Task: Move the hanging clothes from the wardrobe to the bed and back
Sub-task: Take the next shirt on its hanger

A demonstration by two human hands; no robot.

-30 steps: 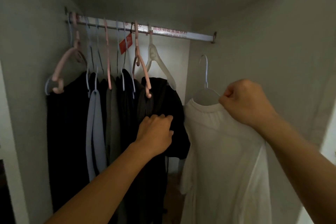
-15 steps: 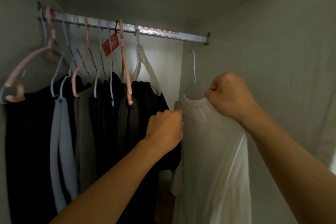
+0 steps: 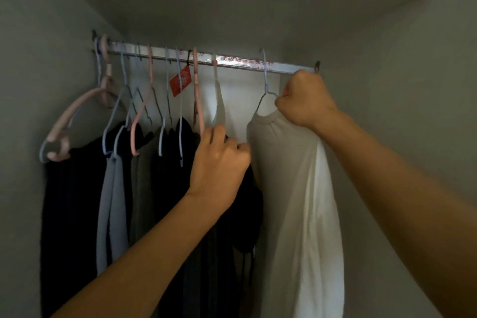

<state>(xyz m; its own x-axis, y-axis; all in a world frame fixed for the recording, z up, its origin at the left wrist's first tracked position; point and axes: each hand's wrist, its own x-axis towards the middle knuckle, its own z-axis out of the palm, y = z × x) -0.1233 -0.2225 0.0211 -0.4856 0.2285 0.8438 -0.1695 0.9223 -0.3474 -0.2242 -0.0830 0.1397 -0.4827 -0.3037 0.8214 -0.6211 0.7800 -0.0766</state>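
Red print on the rail (image 3: 242, 63) (and orange tag (image 3: 180, 82)) unreadable.

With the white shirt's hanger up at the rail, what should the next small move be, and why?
Probably let go with the right hand. It grips the shoulder of the white shirt, whose hanger appears already hooked over the rail. The left hand holds the dark clothes aside, leaving a gap.

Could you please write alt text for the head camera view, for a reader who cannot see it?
Inside a wardrobe, the right hand grips the shoulder of a white shirt on a wire hanger whose hook is at the rail. The left hand is curled against dark clothes hanging to the left on pink and blue hangers.
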